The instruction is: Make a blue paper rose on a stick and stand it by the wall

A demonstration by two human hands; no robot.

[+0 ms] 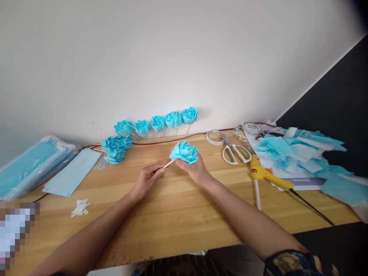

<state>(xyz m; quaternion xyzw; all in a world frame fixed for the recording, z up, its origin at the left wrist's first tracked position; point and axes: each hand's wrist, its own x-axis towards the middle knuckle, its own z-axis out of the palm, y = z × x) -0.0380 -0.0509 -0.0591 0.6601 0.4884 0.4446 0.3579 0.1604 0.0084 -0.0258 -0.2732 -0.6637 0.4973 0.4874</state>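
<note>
A blue handmade flower (pixel 184 151) on a thin wooden stick (pixel 169 164) is held above the middle of the table. My left hand (pixel 149 177) is closed, pinching the stick below the bloom. Around the base of the flower my right hand (pixel 194 168) is closed, its thumb against the lower petals; its other fingers are mostly hidden behind the bloom. Similar blue flowers (pixel 173 119) on sticks lean in a row against the wall, and several more (pixel 115 144) lie at the left end of that row.
On the right are scissors (pixel 230 148), a roll of tape (pixel 215 138), a yellow glue gun (pixel 268 177) with its cord, and a heap of blue and white strips (pixel 299 147). Leftward lie a plastic-wrapped blue pack (pixel 37 163), flat blue sheets (pixel 73 172) and small white scraps (pixel 81 207).
</note>
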